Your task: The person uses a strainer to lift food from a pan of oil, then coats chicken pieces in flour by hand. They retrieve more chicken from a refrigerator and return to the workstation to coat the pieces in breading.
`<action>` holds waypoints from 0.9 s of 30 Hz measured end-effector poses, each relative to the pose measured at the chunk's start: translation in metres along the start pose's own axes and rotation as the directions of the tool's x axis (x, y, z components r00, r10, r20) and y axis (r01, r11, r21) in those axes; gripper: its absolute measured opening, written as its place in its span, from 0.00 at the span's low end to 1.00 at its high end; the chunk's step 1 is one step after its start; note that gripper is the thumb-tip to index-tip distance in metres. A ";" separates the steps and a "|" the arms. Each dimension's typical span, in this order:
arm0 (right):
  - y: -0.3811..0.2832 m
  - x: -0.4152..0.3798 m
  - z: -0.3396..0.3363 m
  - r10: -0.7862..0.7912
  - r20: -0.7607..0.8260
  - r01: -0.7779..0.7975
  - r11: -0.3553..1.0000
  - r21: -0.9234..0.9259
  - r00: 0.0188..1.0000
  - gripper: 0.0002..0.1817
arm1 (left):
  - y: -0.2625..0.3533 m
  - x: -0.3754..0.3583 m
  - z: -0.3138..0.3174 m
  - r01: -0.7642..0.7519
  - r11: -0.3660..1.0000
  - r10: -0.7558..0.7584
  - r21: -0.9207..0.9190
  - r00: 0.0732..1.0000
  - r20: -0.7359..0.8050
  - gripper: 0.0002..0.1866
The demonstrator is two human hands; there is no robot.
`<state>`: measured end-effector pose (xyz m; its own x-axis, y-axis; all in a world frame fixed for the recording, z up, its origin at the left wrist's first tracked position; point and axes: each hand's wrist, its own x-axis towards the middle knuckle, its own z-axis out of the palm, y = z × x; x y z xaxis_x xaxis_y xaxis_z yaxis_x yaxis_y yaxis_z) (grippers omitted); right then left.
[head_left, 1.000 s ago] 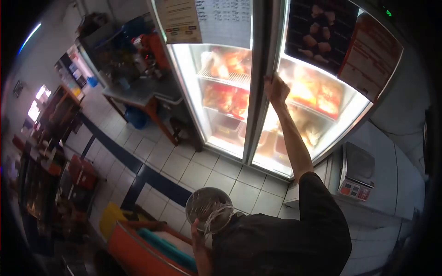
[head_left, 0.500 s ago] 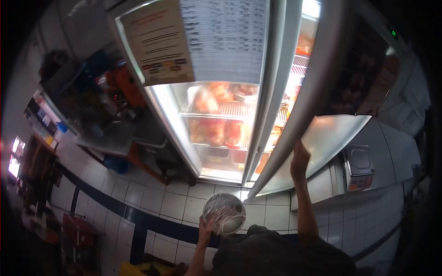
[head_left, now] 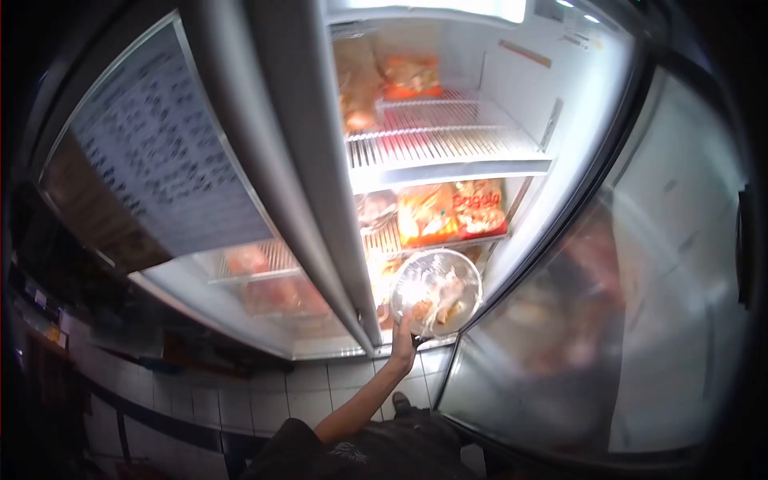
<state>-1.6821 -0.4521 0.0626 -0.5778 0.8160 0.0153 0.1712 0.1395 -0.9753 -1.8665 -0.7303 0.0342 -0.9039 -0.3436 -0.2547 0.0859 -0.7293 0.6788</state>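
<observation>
One hand (head_left: 402, 342), my left, grips the round film-covered metal bowl (head_left: 436, 292) by its rim alone; it could tip against the white wire fridge shelf (head_left: 432, 144).

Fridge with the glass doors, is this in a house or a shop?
Probably a shop or restaurant kitchen. The fridge is a tall display kind with a glass door, wire shelves hold bagged food, and a printed list is stuck on the other door. The left hand holds a wrapped bowl.

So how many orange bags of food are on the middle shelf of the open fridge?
2, side by side: one orange bag left, one red-orange bag right. More may hide behind the bowl.
</observation>
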 end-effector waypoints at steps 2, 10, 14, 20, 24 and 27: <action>0.001 0.007 -0.003 0.040 -0.003 -0.040 0.999 -0.036 0.999 0.19 | 0.003 0.044 0.026 -0.103 0.993 0.102 -0.057 0.995 -0.021 0.24; 0.009 0.022 -0.016 0.079 0.017 -0.076 0.992 -0.102 0.997 0.19 | 0.090 0.162 0.091 -0.459 0.883 0.417 -0.098 0.863 -0.284 0.20; 0.020 0.025 -0.037 0.041 0.032 -0.038 0.995 -0.094 0.999 0.18 | 0.104 0.134 0.097 -0.371 0.921 0.343 -0.120 0.917 -0.202 0.20; 0.021 0.024 -0.054 -0.056 0.159 0.061 0.998 -0.024 0.986 0.18 | -0.015 0.010 -0.035 -0.227 0.789 0.026 0.571 0.941 0.338 0.18; 0.007 0.015 -0.024 -0.213 0.366 0.200 0.977 0.075 0.906 0.17 | -0.174 -0.095 -0.285 -0.095 -0.026 -0.141 0.995 0.986 0.090 0.19; -0.008 0.006 0.018 -0.493 0.561 0.476 0.859 0.191 0.665 0.17 | -0.159 -0.250 -0.347 0.668 0.626 -0.206 0.403 0.639 -0.741 0.12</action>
<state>-1.7014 -0.4587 0.0662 -0.9163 0.1592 0.3676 -0.2802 0.4011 -0.8721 -1.5086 -0.7338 -0.2489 -0.2852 -0.5080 -0.8128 -0.7188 -0.4476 0.5319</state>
